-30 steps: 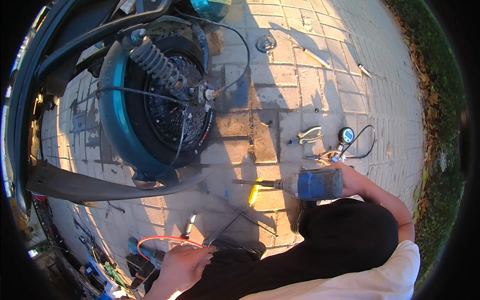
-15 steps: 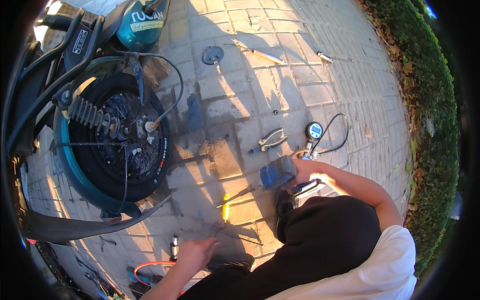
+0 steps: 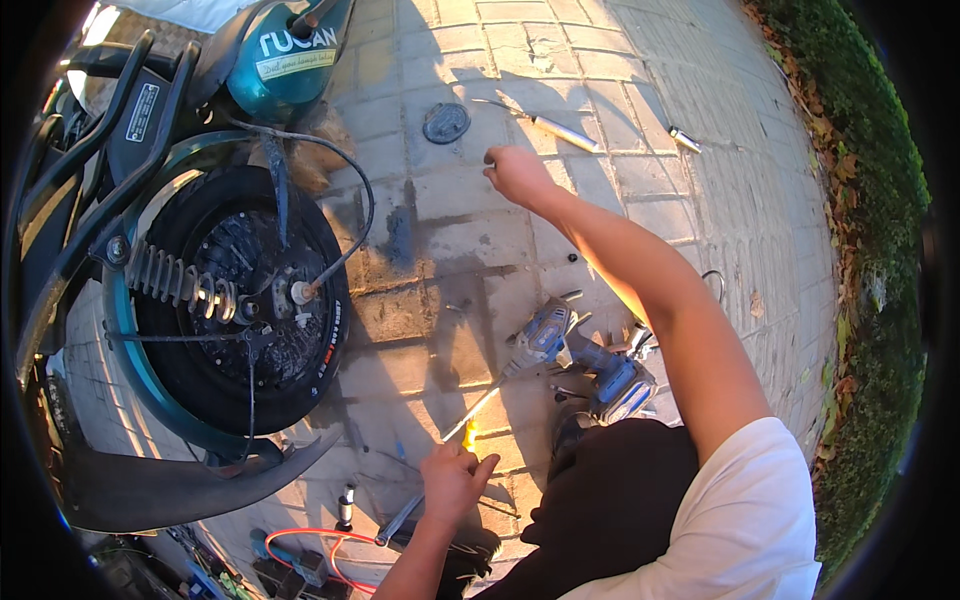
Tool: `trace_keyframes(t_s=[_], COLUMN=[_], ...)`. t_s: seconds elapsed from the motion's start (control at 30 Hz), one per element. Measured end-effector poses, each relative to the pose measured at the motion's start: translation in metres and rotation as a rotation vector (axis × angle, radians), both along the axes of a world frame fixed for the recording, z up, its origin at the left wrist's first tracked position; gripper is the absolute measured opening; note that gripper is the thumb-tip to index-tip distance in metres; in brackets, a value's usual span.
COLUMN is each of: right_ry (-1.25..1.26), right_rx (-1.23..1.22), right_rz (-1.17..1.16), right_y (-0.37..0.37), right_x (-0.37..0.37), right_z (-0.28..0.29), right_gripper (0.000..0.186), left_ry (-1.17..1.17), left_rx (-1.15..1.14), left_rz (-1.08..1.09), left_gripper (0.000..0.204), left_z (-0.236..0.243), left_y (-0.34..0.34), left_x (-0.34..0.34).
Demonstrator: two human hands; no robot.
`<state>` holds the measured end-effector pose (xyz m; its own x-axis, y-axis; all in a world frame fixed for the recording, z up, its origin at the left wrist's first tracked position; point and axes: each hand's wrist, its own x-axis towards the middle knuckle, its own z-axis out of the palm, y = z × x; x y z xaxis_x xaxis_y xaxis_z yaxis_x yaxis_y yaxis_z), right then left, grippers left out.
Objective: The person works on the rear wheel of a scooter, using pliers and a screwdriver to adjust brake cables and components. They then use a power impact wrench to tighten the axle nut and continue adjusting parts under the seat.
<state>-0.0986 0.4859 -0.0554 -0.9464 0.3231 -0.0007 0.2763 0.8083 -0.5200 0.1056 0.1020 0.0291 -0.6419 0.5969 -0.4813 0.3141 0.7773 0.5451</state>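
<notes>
Drill (image 3: 592, 360) moved from right hand (image 3: 520, 178) to paving (image 3: 470, 215), freeing those half-curled fingers near black cap (image 3: 446, 123); left hand (image 3: 458, 485) loosely curled, both hands' contents unclear.

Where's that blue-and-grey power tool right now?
In the head view, the power tool is on the paving right of centre, just above the person's black-trousered knee, its long shaft pointing down-left toward the yellow handle.
</notes>
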Motion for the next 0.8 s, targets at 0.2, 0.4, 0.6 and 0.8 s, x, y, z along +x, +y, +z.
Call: trace_keyframes(t_s=[0.2,0.4,0.6,0.8], right_ry=[0.069,0.002,-0.388,-0.604], right_rx=[0.053,-0.012,-0.978,-1.165], right_rz=[-0.087,-0.116,0.355,0.242], right_y=[-0.001,-0.019,-0.123,-0.152], right_x=[-0.077,-0.083,0.068,0.145], right_z=[-0.065,-0.038,0.06,0.106], right_gripper=[0.018,0.02,0.021,0.024], left_ry=[-0.455,-0.55,-0.04,0.049], left_rx=[0.029,0.172,0.459,0.428], left_rz=[0.428,0.683,0.652,0.323], left_gripper=[0.028,0.028,0.046,0.033], left_z=[0.007,0.013,0.012,0.028], left_y=[-0.001,0.012,0.051,0.058], left_x=[0.002,-0.024,-0.076,-0.066])
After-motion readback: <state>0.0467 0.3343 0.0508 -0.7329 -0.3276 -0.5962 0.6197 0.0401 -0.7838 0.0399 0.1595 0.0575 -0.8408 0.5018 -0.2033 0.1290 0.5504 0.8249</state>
